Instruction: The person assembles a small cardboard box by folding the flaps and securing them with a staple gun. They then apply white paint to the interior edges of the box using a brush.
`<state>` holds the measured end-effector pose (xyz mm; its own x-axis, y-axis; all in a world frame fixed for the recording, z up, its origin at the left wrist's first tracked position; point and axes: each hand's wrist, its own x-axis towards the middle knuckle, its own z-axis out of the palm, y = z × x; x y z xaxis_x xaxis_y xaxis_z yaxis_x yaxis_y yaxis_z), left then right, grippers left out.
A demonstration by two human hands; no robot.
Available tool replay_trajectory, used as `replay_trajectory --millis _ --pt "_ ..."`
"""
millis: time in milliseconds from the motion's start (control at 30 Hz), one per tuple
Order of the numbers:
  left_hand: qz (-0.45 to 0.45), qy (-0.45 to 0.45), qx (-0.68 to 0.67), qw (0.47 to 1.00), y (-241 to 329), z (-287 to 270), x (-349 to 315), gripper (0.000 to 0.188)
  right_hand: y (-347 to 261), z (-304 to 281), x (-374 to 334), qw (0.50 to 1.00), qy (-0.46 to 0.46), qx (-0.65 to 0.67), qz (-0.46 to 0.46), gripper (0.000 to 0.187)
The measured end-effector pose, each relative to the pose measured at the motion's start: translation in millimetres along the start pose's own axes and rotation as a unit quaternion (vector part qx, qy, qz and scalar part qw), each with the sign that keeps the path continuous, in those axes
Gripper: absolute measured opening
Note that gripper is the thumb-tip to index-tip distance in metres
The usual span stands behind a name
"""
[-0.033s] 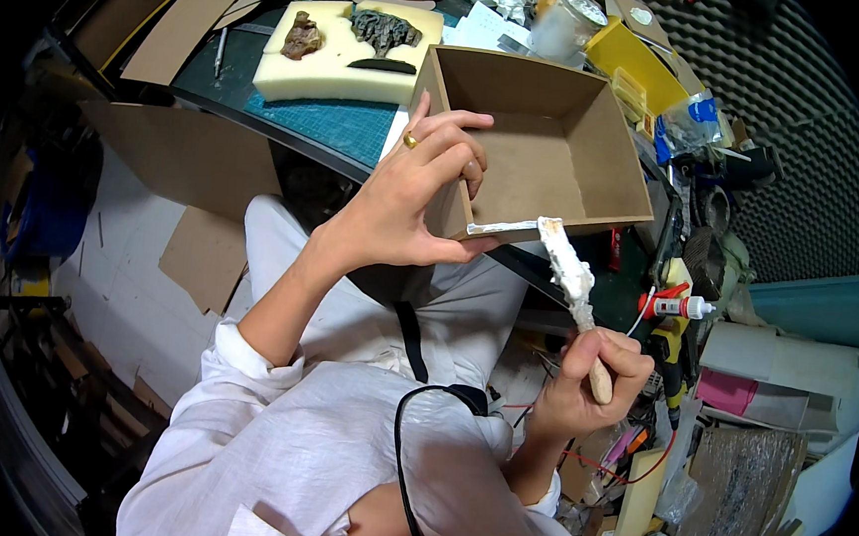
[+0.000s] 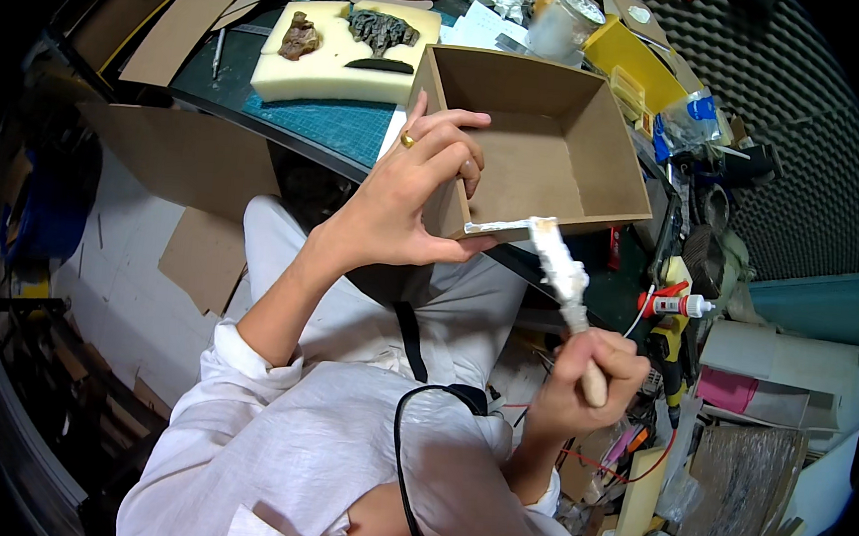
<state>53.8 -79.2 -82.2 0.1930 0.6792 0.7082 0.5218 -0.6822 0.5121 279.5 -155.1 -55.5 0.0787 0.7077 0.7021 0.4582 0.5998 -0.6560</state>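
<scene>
My left hand (image 2: 404, 202), a gold ring on one finger, grips the near left corner of an open brown cardboard box (image 2: 597, 150), fingers inside the wall and thumb under the near edge. The box is tilted over the table edge and its inside is bare. My right hand (image 2: 586, 379) is closed around the wooden handle of a brush (image 2: 561, 267) whose bristles are thick with white glue. The brush tip rests on the box's near rim, where a white strip of glue (image 2: 497, 227) runs along the edge.
A yellow foam block (image 2: 335, 52) carrying dark rock-like pieces lies on a green cutting mat (image 2: 330, 122) behind the box. Cardboard sheets (image 2: 188, 157) lean at the left. A small glue bottle with a red cap (image 2: 681, 306) and cluttered tools lie at the right. A black cable (image 2: 408, 436) crosses my lap.
</scene>
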Motion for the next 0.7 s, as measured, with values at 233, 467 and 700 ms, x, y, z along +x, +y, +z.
replay_trajectory --millis 233,467,700 --pt "-0.008 -0.005 0.007 1.000 1.8 -2.6 0.2 0.040 -2.6 2.9 -1.7 0.999 -0.030 -0.007 -0.038 0.018" --pt "0.004 -0.067 0.153 0.986 40.8 -25.2 8.7 0.023 13.0 -4.7 -5.1 1.000 -0.003 0.016 -0.021 0.018" --pt "-0.044 -0.115 0.170 0.978 70.2 -29.7 15.4 0.027 22.5 -37.4 3.9 0.984 0.167 0.046 0.037 0.017"
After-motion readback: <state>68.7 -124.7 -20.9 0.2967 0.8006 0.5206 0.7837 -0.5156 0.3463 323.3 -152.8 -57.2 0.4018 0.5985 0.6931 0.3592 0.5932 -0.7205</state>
